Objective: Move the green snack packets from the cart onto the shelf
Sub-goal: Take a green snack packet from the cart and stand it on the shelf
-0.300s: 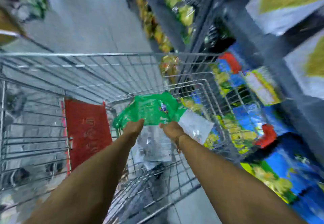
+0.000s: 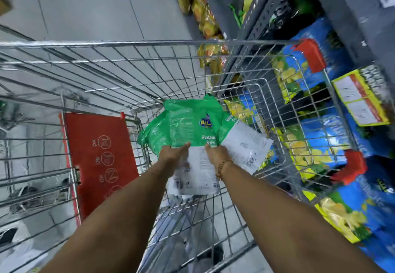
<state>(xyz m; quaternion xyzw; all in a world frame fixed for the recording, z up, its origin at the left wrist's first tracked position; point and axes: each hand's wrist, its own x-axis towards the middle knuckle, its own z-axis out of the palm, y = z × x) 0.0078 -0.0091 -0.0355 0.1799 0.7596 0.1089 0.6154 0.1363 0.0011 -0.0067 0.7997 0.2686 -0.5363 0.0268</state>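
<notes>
Your left hand [image 2: 174, 152] and right hand [image 2: 217, 152] both grip the green snack packets [image 2: 188, 123] at frame centre, inside the cart [image 2: 132, 44].

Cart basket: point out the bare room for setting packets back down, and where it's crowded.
Bare wire floor lies left of the green snack packets, between them and the red flap. The right side is tight: both hands and packets sit close to the cart wall beside the shelf.
</notes>
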